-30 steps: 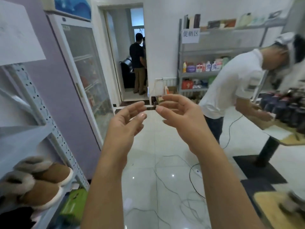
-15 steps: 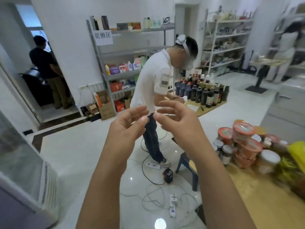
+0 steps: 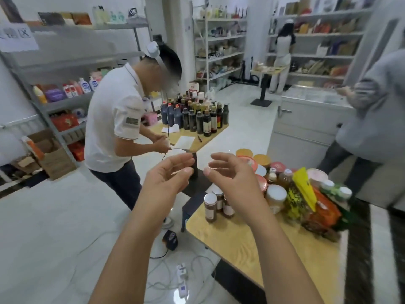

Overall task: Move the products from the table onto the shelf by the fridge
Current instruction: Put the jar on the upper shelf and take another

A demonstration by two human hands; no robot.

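Nothing is being gripped: the left hand [image 3: 166,178] and the right hand [image 3: 232,178] are being held up empty, fingers loosely spread, the right one above the brown glass jars with white lids [image 3: 210,207]. These jars, the round red-lidded tubs [image 3: 249,163] and the yellow foil packet [image 3: 303,187] are crowding the pale wooden tabletop [image 3: 241,242]. The shelf by the fridge is not being shown, so much of the moving is judged undone.

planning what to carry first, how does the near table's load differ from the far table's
The near table holds a mixed pile: white-lidded jars, round tubs, bright bags; the far table holds mostly tall dark bottles. The near table's bags lie heaped; the far table's bottles stand upright, tightly grouped. Both have pale wooden tops.
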